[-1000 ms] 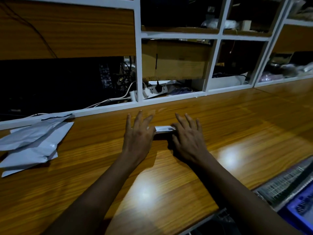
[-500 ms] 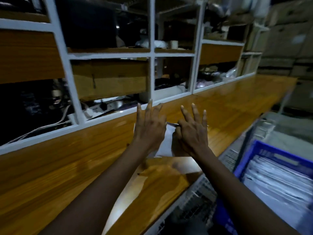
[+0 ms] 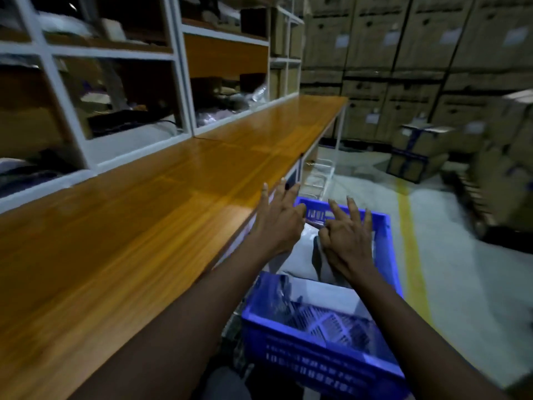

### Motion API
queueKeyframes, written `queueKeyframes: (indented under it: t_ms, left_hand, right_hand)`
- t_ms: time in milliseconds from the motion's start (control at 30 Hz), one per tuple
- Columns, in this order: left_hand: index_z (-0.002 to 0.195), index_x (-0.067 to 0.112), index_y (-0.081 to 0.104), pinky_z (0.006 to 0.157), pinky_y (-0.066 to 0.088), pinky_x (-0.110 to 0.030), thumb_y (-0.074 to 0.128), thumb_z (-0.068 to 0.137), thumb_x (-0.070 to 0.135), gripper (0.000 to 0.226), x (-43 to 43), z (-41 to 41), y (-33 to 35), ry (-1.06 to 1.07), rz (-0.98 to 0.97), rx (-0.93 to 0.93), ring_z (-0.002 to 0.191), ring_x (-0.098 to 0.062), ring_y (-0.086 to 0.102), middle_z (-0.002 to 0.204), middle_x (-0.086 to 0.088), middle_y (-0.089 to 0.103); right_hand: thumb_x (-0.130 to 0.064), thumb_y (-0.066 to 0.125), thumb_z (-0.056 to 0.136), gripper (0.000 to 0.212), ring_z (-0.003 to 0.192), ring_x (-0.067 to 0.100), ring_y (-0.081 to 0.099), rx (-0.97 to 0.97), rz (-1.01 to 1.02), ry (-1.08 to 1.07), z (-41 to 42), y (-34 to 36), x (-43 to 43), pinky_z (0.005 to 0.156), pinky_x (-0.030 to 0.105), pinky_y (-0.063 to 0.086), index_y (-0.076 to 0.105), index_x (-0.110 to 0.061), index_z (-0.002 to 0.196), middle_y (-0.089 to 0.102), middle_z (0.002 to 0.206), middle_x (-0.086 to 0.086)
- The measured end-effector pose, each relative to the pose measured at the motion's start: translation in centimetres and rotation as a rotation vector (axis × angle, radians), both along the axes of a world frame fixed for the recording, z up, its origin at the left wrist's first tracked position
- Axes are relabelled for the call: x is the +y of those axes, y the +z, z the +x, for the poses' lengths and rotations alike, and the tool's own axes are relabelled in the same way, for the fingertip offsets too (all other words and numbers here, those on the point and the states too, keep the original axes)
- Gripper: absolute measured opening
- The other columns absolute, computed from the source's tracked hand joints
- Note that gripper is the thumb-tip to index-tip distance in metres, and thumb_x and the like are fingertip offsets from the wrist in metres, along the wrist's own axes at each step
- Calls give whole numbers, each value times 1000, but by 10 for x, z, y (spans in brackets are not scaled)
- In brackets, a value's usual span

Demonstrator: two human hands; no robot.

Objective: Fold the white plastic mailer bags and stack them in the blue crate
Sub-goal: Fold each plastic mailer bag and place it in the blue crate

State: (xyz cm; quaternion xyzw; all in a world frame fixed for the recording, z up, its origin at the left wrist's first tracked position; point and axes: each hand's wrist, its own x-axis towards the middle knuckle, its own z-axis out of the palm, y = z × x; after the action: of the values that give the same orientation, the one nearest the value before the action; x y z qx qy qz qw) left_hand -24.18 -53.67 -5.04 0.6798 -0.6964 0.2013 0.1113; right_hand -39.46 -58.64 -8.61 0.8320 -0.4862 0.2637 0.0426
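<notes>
Both of my hands hover over the blue crate (image 3: pixel 318 352), which stands on the floor to the right of the wooden bench. Between them they carry a folded white mailer bag (image 3: pixel 302 255). My left hand (image 3: pixel 278 225) holds its left side with fingers spread, and my right hand (image 3: pixel 346 241) pinches its right side between thumb and curled index finger. The bag's underside is hidden by my hands. More white mailer bags (image 3: pixel 327 293) lie stacked inside the crate near its front.
The long wooden bench (image 3: pixel 144 226) runs along my left, backed by white shelving (image 3: pixel 178 82) with clutter. Stacked cardboard boxes (image 3: pixel 403 67) fill the far wall and right side. A yellow floor line (image 3: pixel 409 226) passes right of the crate.
My hands lifted the folded mailer off the bench and swung it right, over the blue crate. My view turned right with them; the pile of unfolded bags is out of frame.
</notes>
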Motion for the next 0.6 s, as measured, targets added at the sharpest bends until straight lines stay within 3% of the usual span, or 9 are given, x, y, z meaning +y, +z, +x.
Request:
queueKeyframes:
  t_ms: [133,267,400,500,533,600]
  left_hand:
    - [116,21,63,117,1,-65,49,100,33,24,-41,-18,-48,-58,140,54,151,-36,3,164,-11,15]
    - [110,20,64,116,-3,-63,48,101,31,21,-72,-21,-105,-94,276,107,151,-36,1,165,-9,12]
    - [112,17,66,115,-3,-62,50,101,30,23,-100,-21,-155,-142,340,116,151,-36,6,164,-9,15]
    - [111,18,68,116,0,-62,53,100,32,23,-118,-23,-182,-180,380,68,151,-37,7,164,-8,17]
    - [111,19,68,116,1,-61,54,99,32,22,-122,-23,-189,-187,386,73,151,-36,7,164,-7,17]
    - [111,22,69,117,1,-58,55,99,32,21,-127,-24,-203,-190,378,98,151,-33,7,164,-5,19]
  right_hand:
    - [-39,24,87,56,152,26,12,138,165,-72,-20,-45,-27,119,53,1,76,-22,100,32,160,-6]
    - [-36,33,103,41,153,22,6,266,355,-44,-31,-90,-57,119,53,2,67,-25,123,22,163,-6]
    - [-39,33,103,41,152,26,7,334,495,-53,-36,-128,-85,117,59,6,65,-25,125,21,164,-4]
    - [-44,46,96,40,152,28,4,338,561,-64,-40,-150,-96,117,61,8,57,-24,129,16,165,0]
    - [-49,53,92,49,152,29,2,341,581,-57,-41,-157,-99,117,63,8,49,-24,134,10,166,2]
    - [-59,65,81,88,152,33,-7,424,606,-40,-41,-168,-103,115,66,6,21,-29,151,-8,166,6]
